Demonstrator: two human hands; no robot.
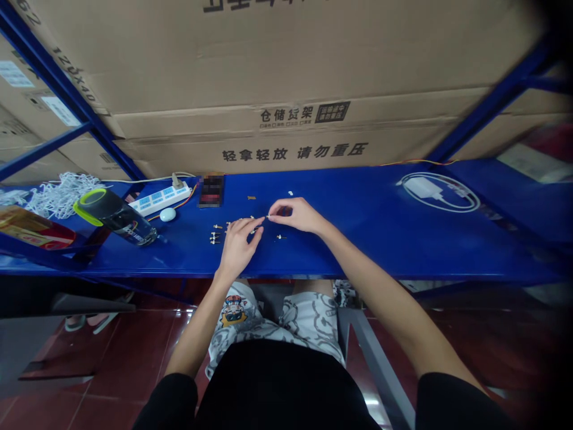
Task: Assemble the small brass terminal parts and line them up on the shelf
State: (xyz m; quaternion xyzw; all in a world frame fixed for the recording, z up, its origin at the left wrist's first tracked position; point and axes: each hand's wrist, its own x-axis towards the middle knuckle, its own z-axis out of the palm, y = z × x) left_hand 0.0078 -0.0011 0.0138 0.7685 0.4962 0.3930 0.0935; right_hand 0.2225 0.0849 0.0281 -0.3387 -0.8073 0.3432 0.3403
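Over the blue tabletop point(358, 233), my two hands meet fingertip to fingertip. My right hand point(299, 215) pinches a tiny pin-like part point(267, 217) between thumb and forefinger. Coming in from the left, my left hand point(239, 246) has its thumb and fingers curled close together; what sits between them is too small to make out. More small pin-like parts with pale collars point(215, 235) lie left of my left hand, and some are partly hidden behind its fingers. A single similar part point(280, 237) rests below my right hand.
Behind stand large cardboard boxes point(295, 71). At left are a dark bottle point(119, 218), a power strip point(161, 198), a white oval object point(168, 214) and a heap of white hooks point(67, 194). A white charger with cable point(425, 188) lies right. Blue shelf posts point(487, 98) flank the table.
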